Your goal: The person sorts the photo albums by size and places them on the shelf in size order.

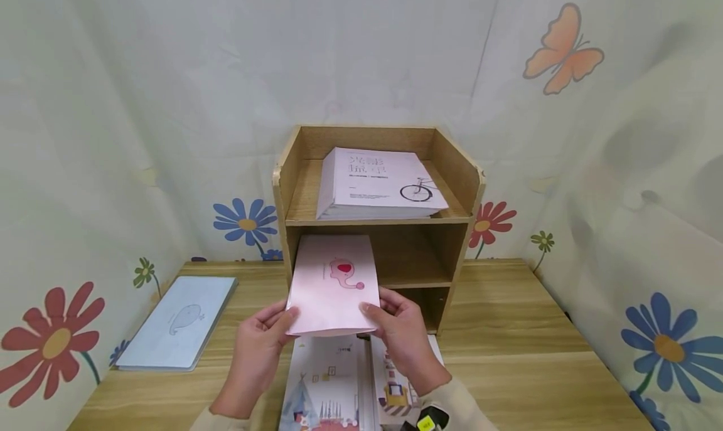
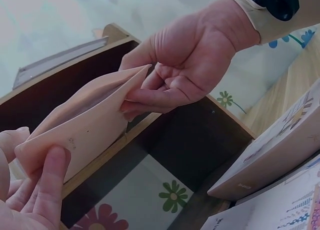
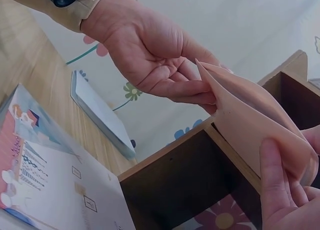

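Observation:
A pink booklet with an elephant drawing point(image 1: 333, 287) is held level by both hands, its far end inside the middle compartment of the wooden shelf point(image 1: 377, 221). My left hand point(image 1: 257, 349) pinches its near left corner, and my right hand point(image 1: 403, 337) pinches the near right corner, thumbs on top. In the left wrist view the booklet point(image 2: 85, 125) bows slightly, its covers parted at the near edge, between the left hand point(image 2: 37, 190) and the right hand point(image 2: 190, 55). The right wrist view shows the same booklet point(image 3: 250, 120) at the shelf's divider.
A thick white book with a bicycle picture point(image 1: 384, 180) lies on the shelf's top. On the table, a light blue booklet point(image 1: 181, 324) lies at the left. Two illustrated books, the left one point(image 1: 324, 374) and the right one point(image 1: 390, 381), lie before the shelf beneath the hands.

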`<state>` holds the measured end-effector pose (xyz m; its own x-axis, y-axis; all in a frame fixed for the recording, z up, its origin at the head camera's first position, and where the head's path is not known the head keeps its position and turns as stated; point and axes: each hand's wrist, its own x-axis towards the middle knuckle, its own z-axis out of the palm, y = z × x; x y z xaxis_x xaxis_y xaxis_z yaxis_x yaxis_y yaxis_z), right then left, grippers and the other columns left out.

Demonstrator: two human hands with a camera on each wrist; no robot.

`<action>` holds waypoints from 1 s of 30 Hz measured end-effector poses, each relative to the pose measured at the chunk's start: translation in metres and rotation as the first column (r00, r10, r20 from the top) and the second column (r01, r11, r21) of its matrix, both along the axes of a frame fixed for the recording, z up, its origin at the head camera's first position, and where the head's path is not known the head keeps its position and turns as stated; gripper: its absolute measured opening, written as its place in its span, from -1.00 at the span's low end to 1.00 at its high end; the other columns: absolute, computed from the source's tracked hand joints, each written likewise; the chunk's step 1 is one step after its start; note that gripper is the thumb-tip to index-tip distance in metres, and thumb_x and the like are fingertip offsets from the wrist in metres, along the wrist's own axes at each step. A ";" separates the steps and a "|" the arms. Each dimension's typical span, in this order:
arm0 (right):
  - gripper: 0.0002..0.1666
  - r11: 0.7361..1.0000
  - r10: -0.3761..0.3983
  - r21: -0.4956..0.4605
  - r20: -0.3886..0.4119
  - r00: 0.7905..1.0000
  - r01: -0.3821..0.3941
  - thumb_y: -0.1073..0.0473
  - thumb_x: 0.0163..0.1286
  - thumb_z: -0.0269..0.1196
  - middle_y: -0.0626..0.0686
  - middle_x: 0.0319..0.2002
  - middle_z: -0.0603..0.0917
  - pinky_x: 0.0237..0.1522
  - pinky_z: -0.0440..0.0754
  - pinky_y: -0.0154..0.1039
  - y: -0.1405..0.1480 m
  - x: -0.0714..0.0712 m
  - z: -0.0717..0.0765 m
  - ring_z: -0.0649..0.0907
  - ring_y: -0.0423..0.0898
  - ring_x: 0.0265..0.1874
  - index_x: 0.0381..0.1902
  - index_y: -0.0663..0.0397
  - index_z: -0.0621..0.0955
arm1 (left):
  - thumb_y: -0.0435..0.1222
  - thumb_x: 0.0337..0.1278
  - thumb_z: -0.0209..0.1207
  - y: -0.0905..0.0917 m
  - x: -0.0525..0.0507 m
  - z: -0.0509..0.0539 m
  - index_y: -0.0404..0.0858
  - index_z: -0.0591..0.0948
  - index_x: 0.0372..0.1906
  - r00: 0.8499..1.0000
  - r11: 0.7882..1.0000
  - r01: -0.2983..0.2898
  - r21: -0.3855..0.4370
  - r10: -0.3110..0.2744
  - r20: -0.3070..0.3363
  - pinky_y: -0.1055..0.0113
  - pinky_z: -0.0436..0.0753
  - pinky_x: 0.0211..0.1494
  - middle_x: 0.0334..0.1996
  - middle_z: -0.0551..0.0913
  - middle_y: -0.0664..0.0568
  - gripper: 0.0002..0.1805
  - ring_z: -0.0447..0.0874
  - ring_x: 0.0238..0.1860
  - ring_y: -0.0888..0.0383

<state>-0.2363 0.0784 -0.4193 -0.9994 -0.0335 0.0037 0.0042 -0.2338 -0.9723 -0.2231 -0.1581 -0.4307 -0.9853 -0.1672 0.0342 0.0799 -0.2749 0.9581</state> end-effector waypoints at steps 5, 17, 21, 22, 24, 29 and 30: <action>-0.37 1.000 -0.017 0.004 0.010 1.000 0.017 0.12 0.31 0.47 0.19 0.02 0.69 -0.05 0.79 -0.14 0.000 -0.004 0.000 0.80 -0.01 -0.17 0.29 0.16 0.59 | -0.44 0.34 0.26 0.001 -0.007 0.001 -0.54 0.48 0.29 1.000 1.000 -0.019 -0.008 0.019 0.003 0.27 0.80 -0.03 -0.26 0.81 0.12 -0.51 0.84 -0.20 0.16; -0.39 0.998 -0.063 -0.018 0.016 0.998 0.064 0.12 0.26 0.50 0.18 -0.01 0.75 -0.09 0.80 -0.12 -0.003 -0.013 -0.001 0.81 0.00 -0.19 0.23 0.22 0.62 | -0.39 0.31 0.32 0.005 -0.017 -0.002 -0.55 0.50 0.26 0.998 0.998 -0.057 0.034 0.057 0.011 0.31 0.81 -0.10 -0.30 0.84 0.14 -0.49 0.84 -0.25 0.19; -0.37 0.997 -0.070 -0.017 0.009 0.997 0.071 0.09 0.25 0.51 0.19 -0.01 0.76 -0.10 0.80 -0.13 -0.003 -0.015 -0.003 0.82 0.00 -0.20 0.22 0.21 0.63 | -0.37 0.29 0.34 0.006 -0.018 -0.001 -0.56 0.51 0.25 0.998 0.997 -0.064 0.036 0.064 0.005 0.30 0.81 -0.10 -0.29 0.84 0.13 -0.48 0.84 -0.23 0.18; -0.37 0.997 -0.070 -0.014 0.009 0.997 0.070 0.08 0.24 0.52 0.19 -0.01 0.76 -0.10 0.80 -0.13 -0.003 -0.015 -0.004 0.82 0.00 -0.19 0.22 0.21 0.63 | -0.37 0.29 0.34 0.006 -0.018 -0.001 -0.56 0.52 0.25 0.998 0.997 -0.065 0.034 0.065 0.004 0.30 0.81 -0.11 -0.30 0.84 0.13 -0.48 0.84 -0.24 0.18; -0.35 0.998 -0.069 0.000 0.005 0.998 0.069 0.04 0.24 0.52 0.19 0.01 0.75 -0.10 0.80 -0.14 -0.002 -0.016 -0.005 0.82 0.01 -0.19 0.23 0.19 0.63 | -0.37 0.29 0.34 0.006 -0.019 0.000 -0.57 0.52 0.24 0.998 0.997 -0.063 0.032 0.063 0.004 0.30 0.81 -0.12 -0.30 0.84 0.13 -0.48 0.84 -0.25 0.17; -0.33 0.998 -0.047 0.039 -0.018 0.999 0.048 -0.01 0.26 0.50 0.19 0.01 0.74 -0.11 0.80 -0.16 0.000 -0.015 -0.006 0.82 0.01 -0.19 0.24 0.18 0.62 | -0.33 0.31 0.33 0.004 -0.017 0.002 -0.54 0.54 0.23 0.998 0.999 -0.051 -0.016 0.052 0.021 0.30 0.81 -0.11 -0.26 0.83 0.08 -0.50 0.84 -0.25 0.17; -0.33 0.998 -0.038 0.041 -0.022 0.999 0.039 -0.01 0.27 0.49 0.20 0.00 0.74 -0.11 0.80 -0.15 0.001 -0.015 -0.006 0.83 0.01 -0.19 0.25 0.18 0.61 | -0.31 0.32 0.33 0.003 -0.016 0.003 -0.53 0.54 0.23 0.998 0.998 -0.048 -0.030 0.049 0.025 0.30 0.81 -0.10 -0.24 0.83 0.06 -0.50 0.85 -0.25 0.16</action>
